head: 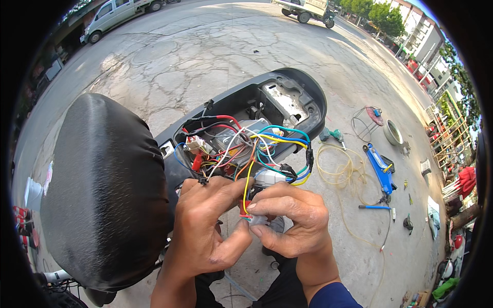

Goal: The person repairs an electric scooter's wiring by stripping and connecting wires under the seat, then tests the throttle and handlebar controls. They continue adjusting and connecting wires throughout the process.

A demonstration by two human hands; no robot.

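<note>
Between my hands is a small translucent white plastic wire connector (258,220) with thin red and green wires at its left end. My right hand (294,219) pinches it between thumb and forefinger. My left hand (208,227) holds it from the left, thumb at the wire end; its other fingertips are partly hidden. A yellow wire (248,184) runs down to the fingers, with a red sleeve (243,208) behind it. Just beyond, a tangled wiring harness (238,146) spills from the open black plastic rear body (227,100) of a scooter, over a silver metal controller box (240,133).
A black scooter seat (100,192) stands raised at the left. On the concrete at right lie a coiled yellowish hose (342,165), a green power tool (332,134), a blue floor jack (379,167) and a blue-handled bar (374,207). A van (111,17) and cargo tricycle (306,9) are farther off.
</note>
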